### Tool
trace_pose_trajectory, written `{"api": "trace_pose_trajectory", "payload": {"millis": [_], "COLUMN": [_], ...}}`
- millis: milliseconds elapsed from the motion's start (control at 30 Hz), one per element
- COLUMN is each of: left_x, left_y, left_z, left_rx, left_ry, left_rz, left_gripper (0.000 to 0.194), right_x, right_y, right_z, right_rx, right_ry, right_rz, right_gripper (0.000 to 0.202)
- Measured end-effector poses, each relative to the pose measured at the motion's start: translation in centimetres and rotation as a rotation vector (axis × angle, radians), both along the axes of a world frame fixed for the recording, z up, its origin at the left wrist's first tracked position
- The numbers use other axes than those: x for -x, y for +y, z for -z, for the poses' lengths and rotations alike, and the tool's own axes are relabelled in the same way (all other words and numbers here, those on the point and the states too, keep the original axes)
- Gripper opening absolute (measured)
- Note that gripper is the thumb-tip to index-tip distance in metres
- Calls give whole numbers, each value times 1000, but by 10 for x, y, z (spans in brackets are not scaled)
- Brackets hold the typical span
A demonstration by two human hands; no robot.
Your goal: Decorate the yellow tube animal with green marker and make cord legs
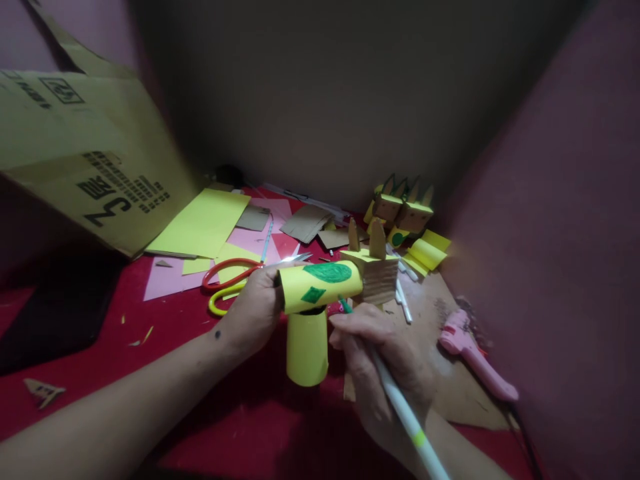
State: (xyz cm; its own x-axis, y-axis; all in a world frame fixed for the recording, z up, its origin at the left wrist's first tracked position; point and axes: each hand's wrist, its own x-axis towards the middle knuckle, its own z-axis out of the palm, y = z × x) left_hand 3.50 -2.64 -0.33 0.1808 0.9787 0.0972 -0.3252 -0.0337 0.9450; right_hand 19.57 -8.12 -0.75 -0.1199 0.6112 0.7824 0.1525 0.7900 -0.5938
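Observation:
My left hand (260,303) is wrapped round the end of a paper animal figure, its body a yellow paper tube (293,287) with green-filled shapes on it. A second yellow tube (307,350) hangs below like a leg. At the figure's right end sits a cardboard head (379,280) with two upright ears. Between the fingers of my right hand (383,363) is a white-barrelled felt-tip pen (400,403). Its green tip is at the lower edge of the body, close to the paper; I cannot tell whether it touches.
Red- and yellow-handled scissors (233,273) lie behind my left hand. Yellow paper (203,223) and cardboard scraps spread across the red table (200,407). A cardboard box (90,160) stands left. Similar figures (403,210) stand behind; a pink glue gun (477,357) lies right.

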Motion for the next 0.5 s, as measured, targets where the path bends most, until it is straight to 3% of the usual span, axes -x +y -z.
{"api": "trace_pose_trajectory", "payload": {"millis": [100,300,400,500], "left_x": [1,5,6,7], "left_y": [3,9,13,15], "left_z": [-1,-7,-8,-5], "left_rx": [-3,34,30,11], "left_ry": [-18,-65,-74,-54], "left_rz": [-31,7,-7,-52], "left_gripper": [26,18,17,22], "right_x": [-7,-31,-43,-50], "right_y": [3,32,55,73], "right_z": [-3,-22,-19,-5], "right_rx": [-7,-14,16,150], "right_ry": [68,237,260,287], "right_rz": [94,435,449,408], "right_gripper": [26,7,15,19]}}
